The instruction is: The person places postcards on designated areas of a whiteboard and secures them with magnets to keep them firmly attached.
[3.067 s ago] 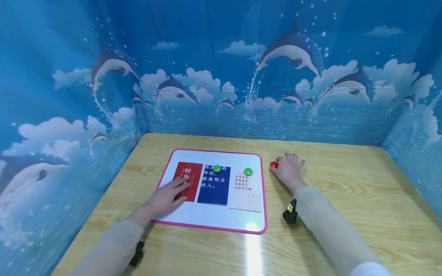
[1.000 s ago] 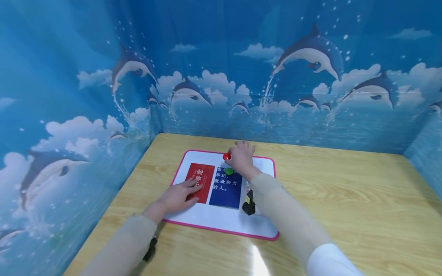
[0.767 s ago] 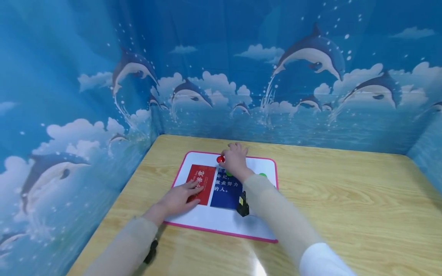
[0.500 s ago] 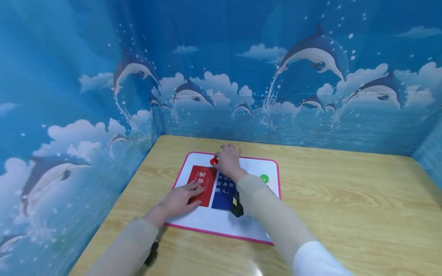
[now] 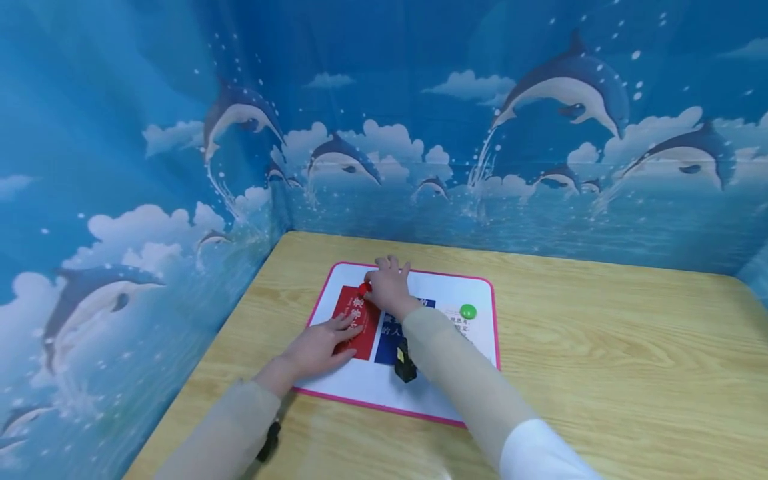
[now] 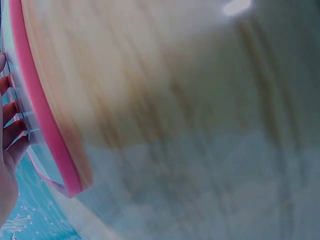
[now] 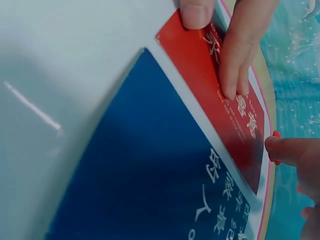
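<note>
A white board (image 5: 384, 395) with a pink edge lies on the table and bears a red card (image 5: 367, 333), a blue card (image 5: 390, 340) and a white card (image 5: 477, 340). My left hand (image 5: 318, 347) rests on the red card, fingers extended across its lower left part. Between thumb and fingers, my right hand (image 5: 389, 288) pinches a round red magnet (image 5: 363, 289) at the red card's top edge. In the right wrist view the thumb (image 7: 285, 149) covers much of that magnet. A green magnet (image 5: 468, 311) sits at the white card's top. My right hand and forearm hide parts of the blue and white cards.
The wooden table (image 5: 600, 353) extends to the right of the board. A dolphin-printed blue curtain (image 5: 384, 193) stands along the back and left edges. Small black devices hang beneath both wrists, the right one (image 5: 405, 363) over the blue card.
My right hand has carried the red magnet from the table right of the board leftward to the red card's top. My left hand has stayed on the red card. The head view has shifted slightly.
</note>
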The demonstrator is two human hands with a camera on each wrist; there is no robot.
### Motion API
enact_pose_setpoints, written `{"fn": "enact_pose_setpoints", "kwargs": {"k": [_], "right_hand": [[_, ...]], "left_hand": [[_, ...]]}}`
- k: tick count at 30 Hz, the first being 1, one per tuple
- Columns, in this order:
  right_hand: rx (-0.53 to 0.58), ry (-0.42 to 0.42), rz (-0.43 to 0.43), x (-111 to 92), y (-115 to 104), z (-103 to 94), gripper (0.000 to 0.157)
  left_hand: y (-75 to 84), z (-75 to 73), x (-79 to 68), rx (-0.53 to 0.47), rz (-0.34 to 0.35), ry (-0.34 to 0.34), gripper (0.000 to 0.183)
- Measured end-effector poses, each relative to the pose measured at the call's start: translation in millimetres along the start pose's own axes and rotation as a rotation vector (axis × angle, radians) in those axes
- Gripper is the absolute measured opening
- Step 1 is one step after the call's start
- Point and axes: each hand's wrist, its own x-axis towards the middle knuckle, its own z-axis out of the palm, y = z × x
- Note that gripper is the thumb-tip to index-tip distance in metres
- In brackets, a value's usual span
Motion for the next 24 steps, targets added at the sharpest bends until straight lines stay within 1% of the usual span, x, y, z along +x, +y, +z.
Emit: {"fn": "enact_pose_setpoints", "kwargs": {"k": [9,21,24], "right_hand": [[0.004,-0.031,0.010,1.1,2.7,8.1,0.030],[-0.043,-0.074,0.039,-0.6,2.3,6.7,0.034],[-0.062,-0.087,0.034,-1.5,1.2,6.3,0.038]], "left_hand": [[-0.1,0.7,0.3,0.005,-0.003,0.003,0.056],[3.1,-2.0,-0.1,-0.014,-0.009,-0.003,0.055],[2.3,-0.9,-0.2,-0.010,-0.014,-0.005,0.055]]}}
